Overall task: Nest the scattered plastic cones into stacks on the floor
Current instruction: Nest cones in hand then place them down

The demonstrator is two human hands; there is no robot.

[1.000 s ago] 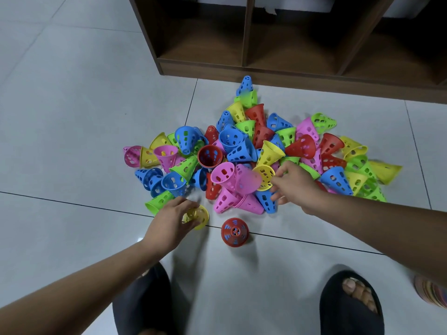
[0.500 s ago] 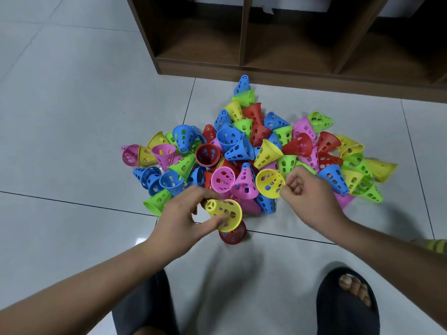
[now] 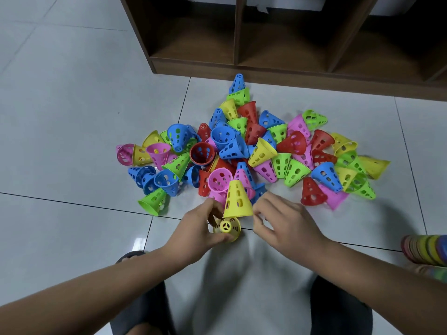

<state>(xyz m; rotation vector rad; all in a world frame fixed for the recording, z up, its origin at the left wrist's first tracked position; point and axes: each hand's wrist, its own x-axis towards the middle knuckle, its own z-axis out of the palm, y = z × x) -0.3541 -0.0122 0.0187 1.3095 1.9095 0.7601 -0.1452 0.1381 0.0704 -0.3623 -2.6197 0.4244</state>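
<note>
A heap of perforated plastic cones (image 3: 223,139) in blue, red, yellow, green and pink lies scattered on the tiled floor. My left hand (image 3: 200,229) grips a yellow cone (image 3: 227,228) whose small end faces the camera, just in front of the heap. My right hand (image 3: 285,223) pinches the lower rim of a second yellow cone (image 3: 237,200), which stands upright with its wide rim just above the first cone. The two yellow cones touch or nearly touch. Both hands are close together at the heap's near edge.
A dark wooden shelf unit (image 3: 290,66) stands right behind the heap. Two dark slippers (image 3: 338,308) (image 3: 135,301) are at the bottom of the view. A stack of coloured rims (image 3: 425,250) shows at the right edge. Bare tiles lie to the left.
My left hand lifted a yellow cone off the floor and turned its small end up. My right hand took another yellow cone from the heap and brought it beside the left. The red floor cone is hidden.
</note>
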